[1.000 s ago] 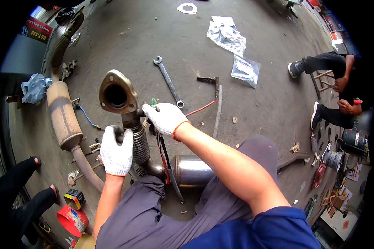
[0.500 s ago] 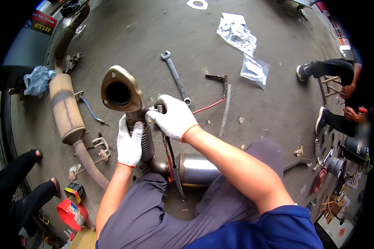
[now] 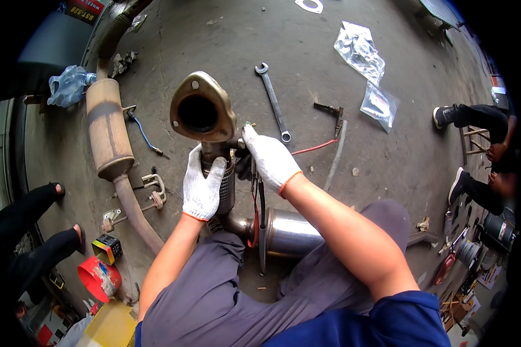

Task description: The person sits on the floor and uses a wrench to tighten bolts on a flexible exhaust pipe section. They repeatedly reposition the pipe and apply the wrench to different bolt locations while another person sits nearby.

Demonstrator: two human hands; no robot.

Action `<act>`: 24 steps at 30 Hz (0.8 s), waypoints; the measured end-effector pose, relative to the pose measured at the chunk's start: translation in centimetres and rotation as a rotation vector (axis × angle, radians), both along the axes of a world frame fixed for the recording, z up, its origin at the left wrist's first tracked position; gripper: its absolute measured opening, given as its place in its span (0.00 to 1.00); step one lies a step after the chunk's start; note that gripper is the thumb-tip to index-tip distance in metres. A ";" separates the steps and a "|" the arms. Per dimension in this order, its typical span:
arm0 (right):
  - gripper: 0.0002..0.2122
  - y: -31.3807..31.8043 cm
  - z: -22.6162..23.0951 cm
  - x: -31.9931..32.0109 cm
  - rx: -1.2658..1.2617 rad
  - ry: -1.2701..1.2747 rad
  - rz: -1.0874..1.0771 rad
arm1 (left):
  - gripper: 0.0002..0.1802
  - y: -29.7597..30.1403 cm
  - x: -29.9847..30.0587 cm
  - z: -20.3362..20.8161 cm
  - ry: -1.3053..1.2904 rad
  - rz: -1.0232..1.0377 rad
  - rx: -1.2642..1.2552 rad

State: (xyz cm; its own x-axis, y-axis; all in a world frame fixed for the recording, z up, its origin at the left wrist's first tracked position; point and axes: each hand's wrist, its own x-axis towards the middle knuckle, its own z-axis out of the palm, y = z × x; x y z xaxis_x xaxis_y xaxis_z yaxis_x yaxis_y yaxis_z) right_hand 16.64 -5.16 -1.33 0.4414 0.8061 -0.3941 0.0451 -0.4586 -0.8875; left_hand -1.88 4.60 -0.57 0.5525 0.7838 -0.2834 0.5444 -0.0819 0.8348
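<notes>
Head view: right grip (image 3: pixel 269 159), earlier curled, now straighter beside flanged pipe (image 3: pixel 215 150).

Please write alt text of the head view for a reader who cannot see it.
A gloved left hand grips a metal exhaust pipe below its flange; the right hand, also gloved, is beside the pipe. On the grey floor lie a wrench, ahead, and a brownish muffler, to the left.

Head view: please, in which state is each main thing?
Silvery-brown metal exhaust pipe: held, mouth uncovered
White-gloved left hand: gripping the pipe
White-gloved right hand: beside the pipe, grasp unclear
Long silver steel wrench: lying on grey floor, unheld
Brown rusty muffler: lying down
Bluish clear plastic bottle: crumpled
</notes>
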 end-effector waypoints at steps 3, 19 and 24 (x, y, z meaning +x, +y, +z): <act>0.21 -0.1 1.6 -0.4 0.019 -0.073 -0.069 | 0.32 0.1 -0.4 0.1 -0.017 0.015 0.004; 0.19 0.4 2.7 -0.4 0.032 -0.238 -0.036 | 0.33 -0.1 -0.3 -0.1 -0.022 0.010 -0.002; 0.20 0.4 2.5 -0.4 -0.014 -0.194 -0.070 | 0.31 -0.2 -0.2 -0.9 -0.038 0.024 0.020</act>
